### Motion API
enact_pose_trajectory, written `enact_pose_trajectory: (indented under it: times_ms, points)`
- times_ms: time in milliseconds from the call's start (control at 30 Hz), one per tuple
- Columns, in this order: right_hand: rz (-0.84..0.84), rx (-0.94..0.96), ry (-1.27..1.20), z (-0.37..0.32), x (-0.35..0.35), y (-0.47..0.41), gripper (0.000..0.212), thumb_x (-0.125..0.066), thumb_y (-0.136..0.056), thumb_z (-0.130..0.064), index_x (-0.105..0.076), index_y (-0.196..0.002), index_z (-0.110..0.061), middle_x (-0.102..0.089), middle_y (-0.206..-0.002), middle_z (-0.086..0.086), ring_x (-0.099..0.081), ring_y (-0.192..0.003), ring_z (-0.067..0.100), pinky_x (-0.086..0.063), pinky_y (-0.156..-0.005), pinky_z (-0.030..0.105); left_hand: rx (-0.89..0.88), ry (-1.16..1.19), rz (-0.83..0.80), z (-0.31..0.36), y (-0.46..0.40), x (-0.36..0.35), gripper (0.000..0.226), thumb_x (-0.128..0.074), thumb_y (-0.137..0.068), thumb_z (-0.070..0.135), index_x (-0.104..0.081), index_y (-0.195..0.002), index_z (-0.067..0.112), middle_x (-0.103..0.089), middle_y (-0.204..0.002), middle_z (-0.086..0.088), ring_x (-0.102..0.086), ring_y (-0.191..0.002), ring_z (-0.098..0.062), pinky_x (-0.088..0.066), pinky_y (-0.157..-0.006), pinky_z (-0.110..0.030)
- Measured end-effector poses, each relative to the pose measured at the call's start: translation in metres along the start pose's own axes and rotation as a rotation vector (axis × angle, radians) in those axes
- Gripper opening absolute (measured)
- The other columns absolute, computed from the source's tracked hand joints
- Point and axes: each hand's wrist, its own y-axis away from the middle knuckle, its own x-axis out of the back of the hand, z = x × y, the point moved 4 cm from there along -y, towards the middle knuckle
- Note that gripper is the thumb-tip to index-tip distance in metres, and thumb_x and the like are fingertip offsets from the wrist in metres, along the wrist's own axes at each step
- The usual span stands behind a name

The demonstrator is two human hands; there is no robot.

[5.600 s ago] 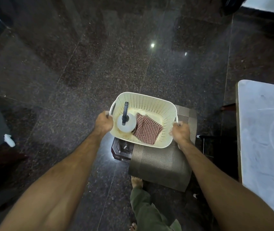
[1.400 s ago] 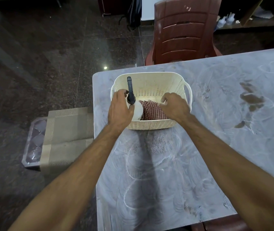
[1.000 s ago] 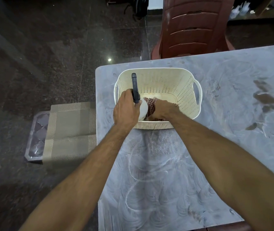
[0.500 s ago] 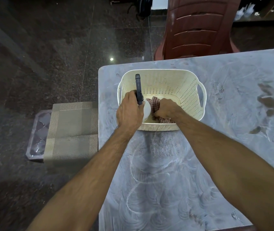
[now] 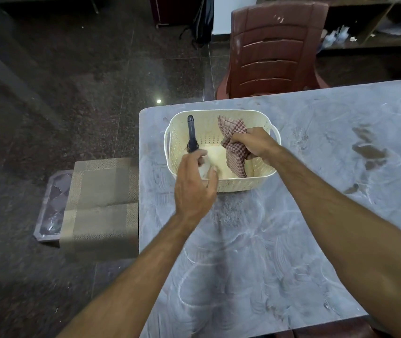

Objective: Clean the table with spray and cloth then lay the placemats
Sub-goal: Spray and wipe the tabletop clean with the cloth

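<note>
Nearest me, my left hand (image 5: 195, 184) hangs over the basket's (image 5: 241, 185) near-left corner, fingers loosely spread and blurred, holding nothing I can confirm. The spray bottle (image 5: 192, 136) stands just beyond its fingertips, nozzle pointing away. Right of it, my right hand (image 5: 252, 141) pinches the checked cloth (image 5: 234, 145) bunched, partly lifted. Left hand is nearer the bottle. Basket sits on the counter (image 5: 243, 264).

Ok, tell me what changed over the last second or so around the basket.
The right hand, which was low in the basket on the checked cloth, has gripped it and lifted it up. The left hand has loosened from the spray bottle and now reaches for it with blurred fingers. Basket, bottle, table stains and placemats stayed put.
</note>
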Motion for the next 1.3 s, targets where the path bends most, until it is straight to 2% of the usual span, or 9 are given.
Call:
enact_pose_trajectory:
  times_ms: [167,267,367,533,700,800,933,1100,1300]
  points:
    - [-0.028,0.029,-0.131,-0.004,-0.002,0.018,0.017,-0.068,-0.084,-0.024,-0.071,-0.092,-0.009,-0.07,-0.082,0.006,-0.065,-0.077,0.019,-0.058,-0.078,0.042,0.461,0.192,-0.286,0.019,-0.019,-0.032,0.05,-0.06,-0.095,0.041,-0.049,-0.134,0.012,-0.06,-0.111,0.003,-0.058,-0.097,-0.011,-0.042,-0.077,-0.019]
    - [-0.048,0.057,-0.181,-0.005,-0.005,0.028,0.02,-0.065,-0.084,-0.025,-0.072,-0.091,-0.008,-0.069,-0.075,0.005,-0.066,-0.074,0.019,-0.058,-0.083,0.048,0.651,0.362,-0.299,0.024,-0.035,-0.04,0.035,-0.056,-0.098,0.04,-0.062,-0.115,0.01,-0.068,-0.097,0.002,-0.064,-0.086,-0.012,-0.05,-0.076,-0.026]
    - [-0.052,0.073,-0.277,-0.006,-0.005,0.038,0.023,-0.059,-0.09,-0.028,-0.071,-0.093,-0.009,-0.068,-0.073,0.002,-0.065,-0.076,0.02,-0.057,-0.08,0.044,0.637,0.4,-0.232,0.03,-0.046,-0.037,0.016,-0.056,-0.1,0.027,-0.065,-0.101,0.013,-0.068,-0.089,0.0,-0.063,-0.081,-0.014,-0.057,-0.079,-0.031]
    - [-0.128,0.097,-0.446,0.0,-0.009,0.053,0.033,-0.043,-0.102,-0.039,-0.069,-0.088,-0.024,-0.071,-0.081,-0.009,-0.064,-0.084,0.009,-0.049,-0.079,0.031,0.653,0.427,-0.195,0.032,-0.055,-0.037,0.012,-0.052,-0.102,0.022,-0.058,-0.103,0.012,-0.067,-0.101,-0.005,-0.065,-0.098,-0.021,-0.057,-0.09,-0.043]
    - [-0.152,0.109,-0.668,0.005,-0.022,0.061,0.045,-0.051,-0.096,-0.052,-0.066,-0.115,-0.014,-0.072,-0.105,0.006,-0.068,-0.092,0.013,-0.054,-0.079,0.03,0.476,0.27,-0.187,0.053,-0.054,-0.039,0.018,-0.048,-0.103,0.021,-0.059,-0.108,0.008,-0.064,-0.103,0.0,-0.059,-0.092,-0.014,-0.049,-0.081,-0.029]
    - [-0.185,0.179,-0.693,0.009,-0.027,0.064,0.066,-0.06,-0.079,-0.038,-0.046,-0.135,-0.005,-0.061,-0.117,0.012,-0.058,-0.104,0.02,-0.048,-0.089,0.038,0.538,0.355,-0.187,0.057,-0.063,-0.039,0.022,-0.05,-0.102,0.022,-0.062,-0.116,0.01,-0.067,-0.108,-0.002,-0.061,-0.093,-0.012,-0.051,-0.08,-0.027]
    - [-0.251,0.258,-0.664,0.005,-0.027,0.066,0.059,-0.057,-0.077,-0.012,-0.042,-0.134,-0.011,-0.062,-0.108,0.003,-0.063,-0.093,0.011,-0.055,-0.075,0.026,0.638,0.441,-0.248,0.052,-0.081,-0.039,0.015,-0.056,-0.099,0.022,-0.066,-0.101,0.011,-0.07,-0.099,-0.005,-0.068,-0.097,-0.022,-0.058,-0.089,-0.043]
    - [0.119,0.118,-0.495,0.015,-0.022,0.043,0.026,-0.058,-0.094,-0.008,-0.063,-0.118,-0.014,-0.072,-0.109,0.007,-0.067,-0.106,0.03,-0.057,-0.091,0.049,0.524,0.412,-0.43,0.059,-0.076,-0.041,0.013,-0.057,-0.098,0.014,-0.069,-0.104,0.01,-0.07,-0.103,-0.003,-0.065,-0.102,-0.015,-0.055,-0.095,-0.035]
    - [0.156,-0.035,-0.661,0.023,-0.019,0.032,0.021,-0.053,-0.095,-0.006,-0.065,-0.106,-0.019,-0.07,-0.11,0.004,-0.067,-0.103,0.028,-0.058,-0.087,0.052,0.196,0.296,-0.006,0.024,-0.054,0.016,0.015,-0.059,-0.093,0.006,-0.067,-0.093,0.019,-0.066,-0.088,0.015,-0.067,-0.081,-0.01,-0.058,-0.076,-0.027]
